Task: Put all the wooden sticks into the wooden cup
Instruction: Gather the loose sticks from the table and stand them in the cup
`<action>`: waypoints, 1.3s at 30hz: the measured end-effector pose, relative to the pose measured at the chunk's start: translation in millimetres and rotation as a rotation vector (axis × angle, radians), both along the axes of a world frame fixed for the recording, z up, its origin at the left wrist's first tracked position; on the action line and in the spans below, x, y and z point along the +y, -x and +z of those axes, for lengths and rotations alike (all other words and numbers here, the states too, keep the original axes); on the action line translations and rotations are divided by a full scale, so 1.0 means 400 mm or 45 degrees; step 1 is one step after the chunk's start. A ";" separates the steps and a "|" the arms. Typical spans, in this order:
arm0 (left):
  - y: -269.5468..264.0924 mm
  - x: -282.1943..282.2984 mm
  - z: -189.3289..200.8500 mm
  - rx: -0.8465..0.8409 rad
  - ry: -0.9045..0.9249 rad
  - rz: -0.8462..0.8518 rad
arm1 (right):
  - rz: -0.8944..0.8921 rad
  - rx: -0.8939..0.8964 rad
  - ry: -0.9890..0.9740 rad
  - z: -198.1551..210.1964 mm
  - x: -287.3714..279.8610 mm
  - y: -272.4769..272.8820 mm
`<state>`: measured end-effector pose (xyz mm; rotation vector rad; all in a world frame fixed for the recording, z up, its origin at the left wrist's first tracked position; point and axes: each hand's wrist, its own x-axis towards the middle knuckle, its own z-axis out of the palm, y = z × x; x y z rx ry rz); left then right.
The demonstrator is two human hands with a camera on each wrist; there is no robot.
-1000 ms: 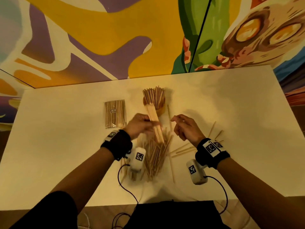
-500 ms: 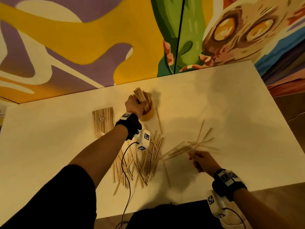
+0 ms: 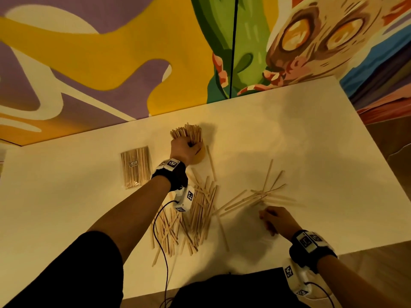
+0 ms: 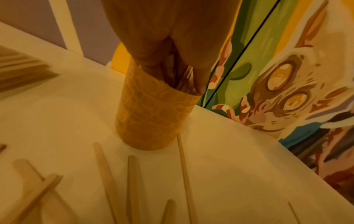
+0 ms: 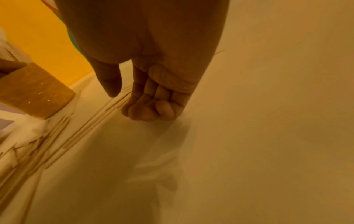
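Note:
A wooden cup (image 3: 198, 155) stands at the back middle of the table, packed with upright wooden sticks (image 3: 186, 133). My left hand (image 3: 184, 148) is at the cup's mouth and grips a bunch of those sticks. In the left wrist view its fingers (image 4: 153, 60) and thumb close round the sticks just above the cup (image 4: 151, 115). A large pile of loose sticks (image 3: 200, 210) lies below that wrist. A smaller scatter of sticks (image 3: 260, 195) lies to the right. My right hand (image 3: 273, 220) hovers just in front of the scatter, its fingers (image 5: 147, 109) curled and holding nothing.
A sealed packet of sticks (image 3: 135, 166) lies left of the cup. One single stick (image 3: 211, 163) lies right of the cup. The white table (image 3: 311, 141) backs onto a painted wall. A cable from the left wrist camera runs across the pile toward me.
My left hand carried a bunch of sticks from above the pile into the cup. My right hand moved away to the right, down to the scattered sticks.

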<state>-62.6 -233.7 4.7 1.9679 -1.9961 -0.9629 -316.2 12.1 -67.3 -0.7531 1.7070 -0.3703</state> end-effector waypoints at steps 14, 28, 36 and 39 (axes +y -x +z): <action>-0.042 -0.053 0.097 -0.078 0.193 -0.259 | -0.180 0.034 -0.019 -0.003 0.003 -0.013; -0.069 -0.061 0.008 -0.501 0.335 -1.061 | -0.240 0.034 -0.015 -0.003 0.002 -0.019; -0.043 -0.057 0.007 -0.548 0.345 -1.056 | -0.255 0.036 -0.021 -0.008 0.003 -0.022; -0.034 -0.056 0.036 -0.422 0.453 -1.047 | -0.261 0.045 -0.026 -0.006 0.002 -0.023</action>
